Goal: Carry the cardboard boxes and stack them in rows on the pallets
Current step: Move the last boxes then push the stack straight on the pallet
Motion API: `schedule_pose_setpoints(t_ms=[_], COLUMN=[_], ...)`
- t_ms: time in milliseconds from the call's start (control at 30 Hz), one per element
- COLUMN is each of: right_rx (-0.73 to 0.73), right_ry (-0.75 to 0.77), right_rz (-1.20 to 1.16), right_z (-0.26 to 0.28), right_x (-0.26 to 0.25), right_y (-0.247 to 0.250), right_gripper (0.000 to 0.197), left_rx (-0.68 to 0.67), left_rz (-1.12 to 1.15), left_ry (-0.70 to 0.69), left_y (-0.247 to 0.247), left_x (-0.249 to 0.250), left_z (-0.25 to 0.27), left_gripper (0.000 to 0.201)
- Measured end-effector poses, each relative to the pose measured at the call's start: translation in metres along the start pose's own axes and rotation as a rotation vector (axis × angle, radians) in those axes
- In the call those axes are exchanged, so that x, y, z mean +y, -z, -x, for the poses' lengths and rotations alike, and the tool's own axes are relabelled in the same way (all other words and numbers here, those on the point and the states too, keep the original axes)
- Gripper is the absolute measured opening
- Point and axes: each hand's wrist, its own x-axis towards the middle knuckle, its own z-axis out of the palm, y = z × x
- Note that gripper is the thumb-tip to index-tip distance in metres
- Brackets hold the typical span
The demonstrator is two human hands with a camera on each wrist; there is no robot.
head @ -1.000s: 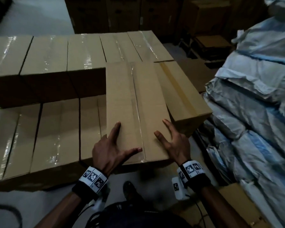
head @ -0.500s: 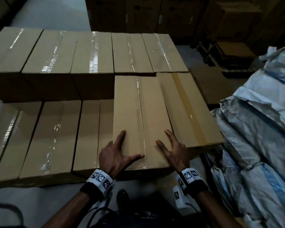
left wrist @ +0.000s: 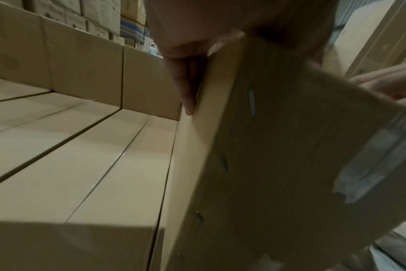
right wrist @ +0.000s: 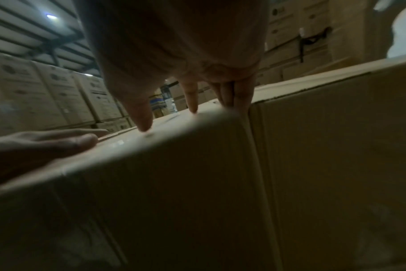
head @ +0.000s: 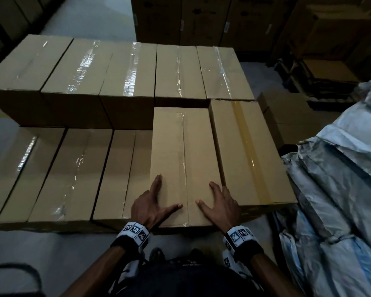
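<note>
Dim, murky frames; tape (head: 130, 69) glares, wrist views blur, edges bend.

Long brown cardboard box (head: 183, 163) with clear tape down middle, lying flat on lower boxes (head: 73, 174), beside brown-taped box (head: 247, 151), front of back row (head: 116, 69).

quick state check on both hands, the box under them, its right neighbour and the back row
left hand: fingers straight, resting flat on the box's near left edge
right hand: fingers straight, flat on the box top
box under the hands: taped shut, lying on the lower layer
brown-taped box: sealed, alongside on the right
back row: five sealed boxes side by side
</note>
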Motion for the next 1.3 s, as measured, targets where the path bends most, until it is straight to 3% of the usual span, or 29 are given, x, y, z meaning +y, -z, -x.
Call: schedule_pose_setpoints(t_ms=[167,267,367,467,567,1300], right_rx=[0.009,0.138,0.154,-0.067,-0.182,-0.147], right_ry=[0.11,0.269,0.411,0.462,0.476,0.482], right_rz=[-0.019,-0.057,0.098,0.343,0.479,0.478], right_z=[0.006,0.01,0.008,0.0,-0.011,-0.064], right_x=[0.021,0.037,0.055,0.071,0.079,0.065], right_y=[0.0,0.008,0.017,0.02,0.015,0.035], right_gripper=[0.074,0.07,0.096,0.123,0.133,0.127], left_rx=[-0.052,-0.093,-0.184,-0.242,-0.24,-0.215], left_rz=[0.103,0.164,0.182,0.164,0.139,0.138], left_ry=[-0.037,-0.066,-0.133,-0.186,-0.196,-0.19], left_y=[-0.008,-0.006,-0.004,-0.005,-0.006,-0.004], left_x=[-0.008,-0.017,-0.031,-0.041,-0.04,-0.028], left_z=[0.007,0.008,0.012,0.018,0.018,-0.031], left_gripper=[0.129,0.138,0.144,0.144,0.14,0.137])
